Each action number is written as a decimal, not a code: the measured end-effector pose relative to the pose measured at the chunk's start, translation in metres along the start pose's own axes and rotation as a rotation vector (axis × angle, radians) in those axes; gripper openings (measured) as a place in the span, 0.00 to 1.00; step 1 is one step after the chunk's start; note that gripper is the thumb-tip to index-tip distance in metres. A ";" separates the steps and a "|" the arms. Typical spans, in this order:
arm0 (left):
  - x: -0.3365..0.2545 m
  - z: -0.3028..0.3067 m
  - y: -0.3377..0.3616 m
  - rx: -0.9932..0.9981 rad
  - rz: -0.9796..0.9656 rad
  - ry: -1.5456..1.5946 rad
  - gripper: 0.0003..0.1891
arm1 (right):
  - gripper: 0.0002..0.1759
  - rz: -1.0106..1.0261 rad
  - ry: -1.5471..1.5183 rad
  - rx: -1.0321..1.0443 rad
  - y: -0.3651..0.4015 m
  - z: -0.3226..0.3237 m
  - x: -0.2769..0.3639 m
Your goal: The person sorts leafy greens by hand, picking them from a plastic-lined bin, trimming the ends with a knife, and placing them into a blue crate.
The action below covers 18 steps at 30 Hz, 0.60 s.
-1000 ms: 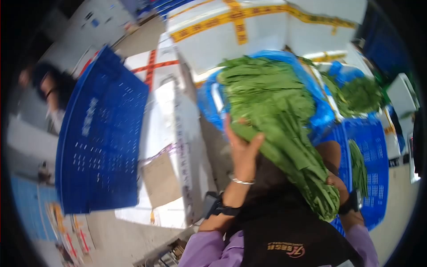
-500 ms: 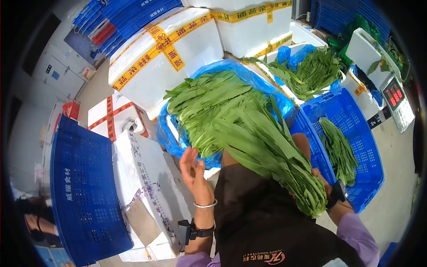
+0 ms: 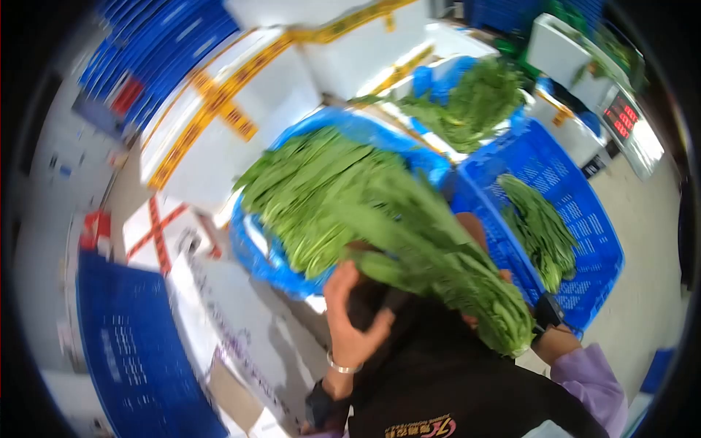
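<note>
A long bunch of leafy greens (image 3: 453, 270) lies across my lap, its pale stem ends at the lower right. My right hand (image 3: 504, 281), mostly hidden by the leaves, is wrapped round the stem end of the bunch. My left hand (image 3: 350, 317) is held apart from it at the left, just below the leaves, thumb and fingers spread with nothing between them. Beyond the bunch, a box lined with blue plastic (image 3: 255, 259) holds a heap of greens (image 3: 314, 175). At the right stands a blue crate (image 3: 584, 219) with a smaller bunch (image 3: 540, 233) inside.
White foam boxes with yellow tape (image 3: 277, 87) stand behind. Another box of greens (image 3: 471, 102) is at the upper right, near a scale with red digits (image 3: 624, 117). A blue crate (image 3: 131, 343) and a white box (image 3: 248, 328) are at the left.
My left hand has moved right and closer to the bunch, and its fingers have spread wider. The view has shifted, so the boxes appear further left. My right hand keeps its hold.
</note>
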<state>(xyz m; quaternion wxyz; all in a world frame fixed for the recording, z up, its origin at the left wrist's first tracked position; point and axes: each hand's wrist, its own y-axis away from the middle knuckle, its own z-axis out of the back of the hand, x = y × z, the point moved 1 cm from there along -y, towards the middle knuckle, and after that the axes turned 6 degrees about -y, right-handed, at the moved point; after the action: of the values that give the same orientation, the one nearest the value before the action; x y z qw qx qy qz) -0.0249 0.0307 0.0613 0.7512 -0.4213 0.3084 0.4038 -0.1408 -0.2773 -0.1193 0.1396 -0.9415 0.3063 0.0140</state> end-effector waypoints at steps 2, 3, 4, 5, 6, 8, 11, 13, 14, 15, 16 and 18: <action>-0.027 -0.015 -0.007 0.304 -0.327 -0.207 0.40 | 0.42 0.199 -0.123 -0.202 -0.046 -0.062 -0.019; -0.033 -0.025 -0.007 0.443 -0.448 -0.317 0.43 | 0.38 0.330 -0.101 -0.392 -0.061 -0.077 -0.020; -0.034 -0.036 -0.008 0.562 -0.519 -0.369 0.41 | 0.34 0.385 -0.192 -0.348 -0.074 -0.084 -0.015; -0.031 -0.047 -0.011 0.594 -0.555 -0.354 0.41 | 0.30 0.432 -0.282 -0.296 -0.087 -0.088 -0.011; -0.025 -0.057 -0.014 0.587 -0.613 -0.435 0.38 | 0.27 0.532 -0.183 -0.365 -0.099 -0.073 -0.009; -0.037 -0.068 -0.035 0.558 -0.547 -0.327 0.30 | 0.24 0.602 -0.081 -0.359 -0.119 -0.072 0.001; -0.023 -0.075 -0.069 0.328 -0.560 -0.213 0.27 | 0.33 0.616 -0.010 -0.350 -0.137 -0.107 0.008; -0.023 -0.070 -0.083 0.315 -0.521 -0.038 0.30 | 0.36 0.432 0.383 -0.340 -0.131 -0.102 0.014; -0.023 -0.065 -0.089 0.277 -0.455 0.125 0.34 | 0.40 0.390 0.837 -0.408 -0.116 -0.105 0.019; -0.024 -0.062 -0.095 0.234 -0.383 0.286 0.37 | 0.33 0.439 1.294 -0.459 -0.101 -0.130 0.022; -0.026 -0.059 -0.098 0.188 -0.303 0.445 0.41 | 0.29 0.506 1.509 -0.464 -0.088 -0.153 0.022; -0.031 -0.056 -0.093 0.030 -0.060 0.774 0.47 | 0.32 0.874 1.982 -0.458 -0.071 -0.188 0.019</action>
<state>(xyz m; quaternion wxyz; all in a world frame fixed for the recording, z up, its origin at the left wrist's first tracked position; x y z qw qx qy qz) 0.0339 -0.0590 0.0967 0.5970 -0.5405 0.5622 0.1883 -0.0956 -0.2844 0.0771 -0.3619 -0.3503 0.5786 -0.6415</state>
